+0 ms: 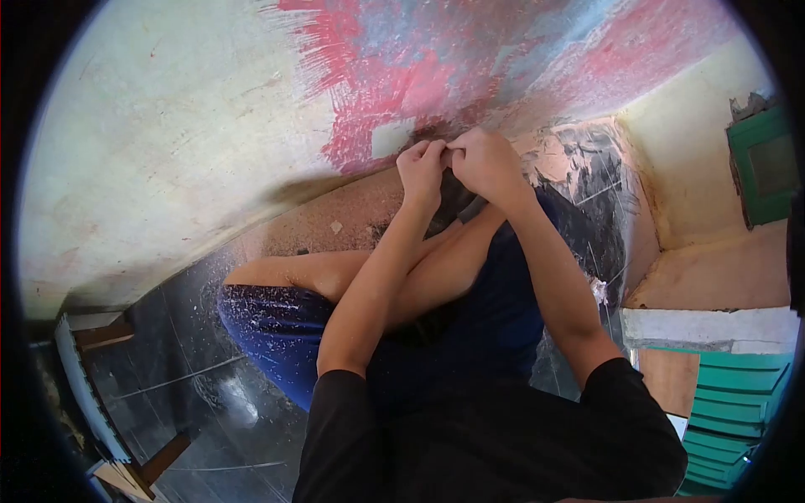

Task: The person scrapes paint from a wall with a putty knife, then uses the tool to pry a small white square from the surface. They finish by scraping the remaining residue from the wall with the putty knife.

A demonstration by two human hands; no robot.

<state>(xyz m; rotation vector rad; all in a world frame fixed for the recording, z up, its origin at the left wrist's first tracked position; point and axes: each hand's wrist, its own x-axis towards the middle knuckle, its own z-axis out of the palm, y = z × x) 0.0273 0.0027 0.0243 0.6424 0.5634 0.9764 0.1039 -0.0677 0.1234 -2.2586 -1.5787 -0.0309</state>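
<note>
A person is sitting cross-legged on the dark tiled floor [189, 352], facing the far painted wall [402, 63], which is showing red, pink and blue paint at the centre and right and a pale surface at the left. The left hand [422, 170] and the right hand [486, 168] are meeting in front of the wall's lower part, just right of a pale square patch [392, 138]. Both hands are curling their fingers inward, with the fingertips coming close to each other; whether either grip is closing fully or clamping on something small between them, I cannot tell. Pale flecks are lying over the blue shorts [272, 323] and the floor at left. A green plastic chair [738, 402] is standing at the near right, and a green-framed panel [769, 163] is showing at the far right. Wooden furniture [168, 455] is standing at the near left.
</note>
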